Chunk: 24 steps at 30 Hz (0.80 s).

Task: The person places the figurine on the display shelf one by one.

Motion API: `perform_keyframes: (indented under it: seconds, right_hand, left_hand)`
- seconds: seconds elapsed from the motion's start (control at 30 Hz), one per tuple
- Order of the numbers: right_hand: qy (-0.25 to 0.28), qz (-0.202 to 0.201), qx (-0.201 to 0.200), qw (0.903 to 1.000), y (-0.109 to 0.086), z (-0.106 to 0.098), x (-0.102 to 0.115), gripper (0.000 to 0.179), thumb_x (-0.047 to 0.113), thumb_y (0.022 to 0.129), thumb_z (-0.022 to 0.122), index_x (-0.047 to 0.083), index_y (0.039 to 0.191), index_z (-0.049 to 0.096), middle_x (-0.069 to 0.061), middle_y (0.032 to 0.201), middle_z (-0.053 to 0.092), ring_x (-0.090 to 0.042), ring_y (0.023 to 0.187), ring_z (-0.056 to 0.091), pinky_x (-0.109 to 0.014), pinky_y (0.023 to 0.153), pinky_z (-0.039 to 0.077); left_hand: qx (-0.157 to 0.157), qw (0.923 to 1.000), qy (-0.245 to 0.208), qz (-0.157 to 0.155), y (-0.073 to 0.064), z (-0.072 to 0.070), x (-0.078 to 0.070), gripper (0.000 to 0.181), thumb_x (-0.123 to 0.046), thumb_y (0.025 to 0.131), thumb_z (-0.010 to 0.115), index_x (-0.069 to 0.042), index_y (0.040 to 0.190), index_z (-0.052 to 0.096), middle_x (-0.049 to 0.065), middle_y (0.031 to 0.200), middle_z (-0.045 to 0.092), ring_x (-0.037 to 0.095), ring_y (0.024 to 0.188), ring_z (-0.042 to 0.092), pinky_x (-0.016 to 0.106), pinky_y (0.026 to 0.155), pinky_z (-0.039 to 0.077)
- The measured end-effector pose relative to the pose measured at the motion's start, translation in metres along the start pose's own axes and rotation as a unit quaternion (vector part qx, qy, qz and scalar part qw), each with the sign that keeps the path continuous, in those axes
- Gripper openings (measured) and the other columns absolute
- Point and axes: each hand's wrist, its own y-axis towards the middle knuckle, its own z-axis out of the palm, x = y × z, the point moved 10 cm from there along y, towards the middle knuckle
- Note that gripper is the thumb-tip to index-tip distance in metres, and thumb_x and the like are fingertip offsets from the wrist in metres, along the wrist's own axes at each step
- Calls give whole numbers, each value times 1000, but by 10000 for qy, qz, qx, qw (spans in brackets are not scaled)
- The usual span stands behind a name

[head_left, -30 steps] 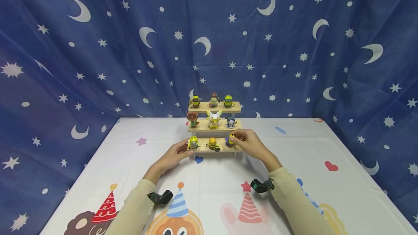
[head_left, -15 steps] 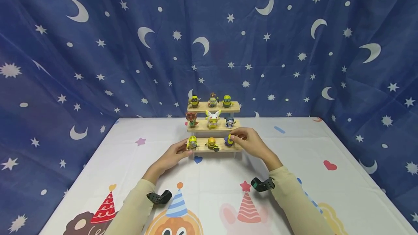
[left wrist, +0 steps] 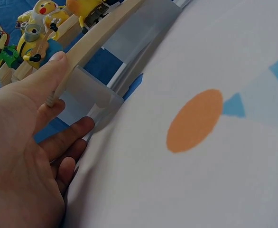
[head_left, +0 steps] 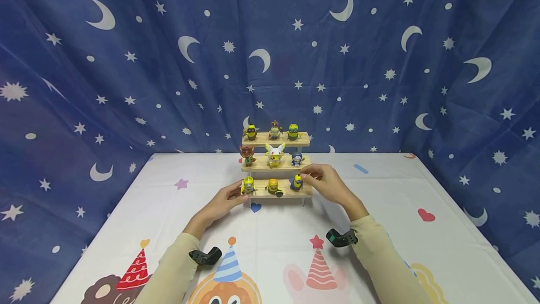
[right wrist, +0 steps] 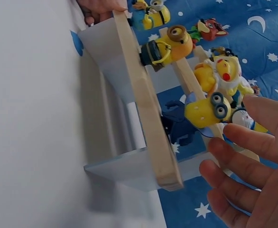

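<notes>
A three-tier wooden display stand (head_left: 263, 193) with clear supports holds small toy figurines. My left hand (head_left: 222, 202) pinches the left end of its bottom shelf, thumb on top and index finger underneath in the left wrist view. Right by that thumb stands a yellow minion figurine with a guitar (left wrist: 32, 45). My right hand (head_left: 326, 183) is at the shelf's right end, fingers loosely spread beside a minion figurine in dark blue (right wrist: 203, 111). This one stands upright, its goggled head close to my fingertips. Between them sits an orange-yellow minion figurine (head_left: 273, 185) with a dark round piece.
On the middle shelf are a red fox figurine (head_left: 247, 155), a white-eared yellow figurine (head_left: 275, 155) and a dark-hooded one (head_left: 297, 158). Three more figurines line the top shelf (head_left: 276, 142). A starry blue curtain (head_left: 270, 60) hangs behind the white printed tablecloth (head_left: 168, 210).
My right hand has let go of the dark blue minion figurine and drawn slightly to the right, showing more of it. My left hand keeps its grip on the shelf end.
</notes>
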Motion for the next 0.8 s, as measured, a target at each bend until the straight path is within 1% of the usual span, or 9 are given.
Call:
perform_keyframes:
  seconds: [0.27, 0.4, 0.57, 0.73, 0.8]
  right_hand:
    - [50, 93, -76, 9999, -1, -7, 1, 28, 21, 101, 64, 2, 120, 72, -16, 120, 73, -25, 97, 70, -41, 86, 57]
    - [26, 112, -190, 9998, -2, -14, 1, 27, 21, 101, 63, 3, 120, 72, -15, 118, 73, -25, 96, 70, -39, 84, 57]
    - [-20, 90, -231, 9997, -4, -21, -1, 28, 21, 102, 62, 4, 121, 71, -16, 120, 72, -25, 97, 69, -36, 82, 56]
    - [-23, 145, -268, 9995, -6, -25, -2, 29, 21, 102, 62, 3, 123, 70, -17, 120, 72, -27, 98, 69, -35, 80, 56]
    - [-17, 172, -291, 9994, -6, -27, -3, 30, 21, 102, 62, 2, 123, 69, -17, 120, 72, -27, 98, 69, -35, 80, 56]
  left_hand:
    - [22, 10000, -38, 3, 0, 0, 0, 75, -35, 101, 63, -8, 161, 26, 24, 158, 40, 43, 147, 39, 56, 120, 34]
    - [36, 10000, -60, 24, 1, 0, 1, 75, -35, 101, 63, -8, 161, 26, 24, 158, 41, 42, 146, 41, 56, 120, 35]
    - [39, 10000, -20, 10, 2, 1, 3, 75, -36, 101, 63, -9, 161, 27, 23, 157, 43, 40, 145, 43, 55, 119, 37]
    - [43, 10000, -44, 9, 1, 1, 2, 75, -36, 101, 63, -9, 161, 27, 22, 158, 42, 40, 145, 43, 54, 119, 38]
    - [59, 10000, -44, 65, 1, 1, 1, 74, -35, 101, 62, -8, 160, 27, 23, 158, 42, 41, 144, 44, 54, 118, 38]
